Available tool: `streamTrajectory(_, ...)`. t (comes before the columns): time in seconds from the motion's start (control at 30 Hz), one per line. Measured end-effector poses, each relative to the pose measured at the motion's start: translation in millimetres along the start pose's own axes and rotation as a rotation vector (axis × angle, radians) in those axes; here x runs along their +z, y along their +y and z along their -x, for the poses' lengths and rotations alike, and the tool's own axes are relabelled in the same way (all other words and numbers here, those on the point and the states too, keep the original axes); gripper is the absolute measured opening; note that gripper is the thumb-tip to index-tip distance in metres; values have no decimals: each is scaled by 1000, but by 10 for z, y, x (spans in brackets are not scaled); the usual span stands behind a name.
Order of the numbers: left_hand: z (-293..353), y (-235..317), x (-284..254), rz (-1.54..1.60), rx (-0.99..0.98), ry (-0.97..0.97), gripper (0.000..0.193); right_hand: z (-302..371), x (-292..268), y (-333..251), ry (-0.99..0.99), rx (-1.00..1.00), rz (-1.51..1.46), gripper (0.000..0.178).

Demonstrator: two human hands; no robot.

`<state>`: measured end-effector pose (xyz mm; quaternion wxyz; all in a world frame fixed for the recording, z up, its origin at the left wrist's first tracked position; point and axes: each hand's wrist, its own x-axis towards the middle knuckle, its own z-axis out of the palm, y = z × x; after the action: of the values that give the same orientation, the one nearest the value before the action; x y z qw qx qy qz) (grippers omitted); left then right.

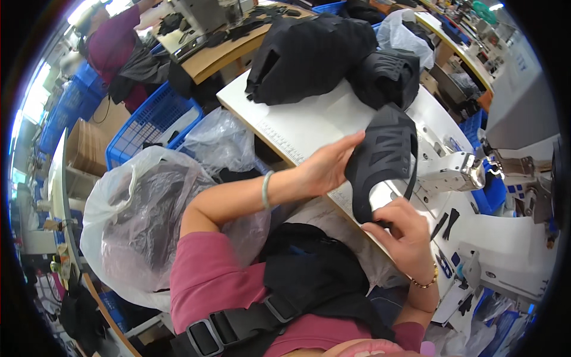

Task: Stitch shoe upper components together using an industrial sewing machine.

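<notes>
Black buckled strap (pixel 247 315) over the person's pink shirt (pixel 217 256) is nearest the camera. White worktable (pixel 285 128) beyond: its left edge runs under the forearms, so a dropped part could slide off toward the lap. Big translucent bag (pixel 128 226) sits beside the left arm; an elbow swing could drag it. Large black bundle (pixel 309 56) is at the far end, close to the table edge: a bump could tip it off. Smaller black bundle (pixel 389 71) beside it, near the work; can't tell if they touch. Metal machine arm (pixel 449 172) stands just right of the held part; careless rotation could snag the thin side band.

Black ribbed piece (pixel 380 140) is up in both hands, above the table. Right hand (pixel 407 235) pinches its lower end; uneven pull there could twist or stretch it. Left hand (pixel 333 163) has fingers mostly straight at its left edge; can't tell if it's clamping. If not, the upper part could flop. Loose black strips (pixel 452 223), right of the right hand, could get swept away by the wrist.
</notes>
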<state>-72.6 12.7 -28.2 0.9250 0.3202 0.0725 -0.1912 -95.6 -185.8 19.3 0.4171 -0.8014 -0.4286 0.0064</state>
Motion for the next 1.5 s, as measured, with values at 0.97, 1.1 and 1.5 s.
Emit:
streamTrajectory(0.97, -321, 2253, -2362, -645, 591, 213, 23, -2329, 3147, 261, 60, -208, 1182, 31)
streamTrajectory(1.1, -492, 2144, -2348, -840, 717, 286, 25, -2245, 3088, 334, -30, -269, 1155, 30)
streamTrajectory(1.5, -414, 1295, -444, -1637, 1633, 395, 14, -1334, 2046, 830, -88, -752, 578, 22)
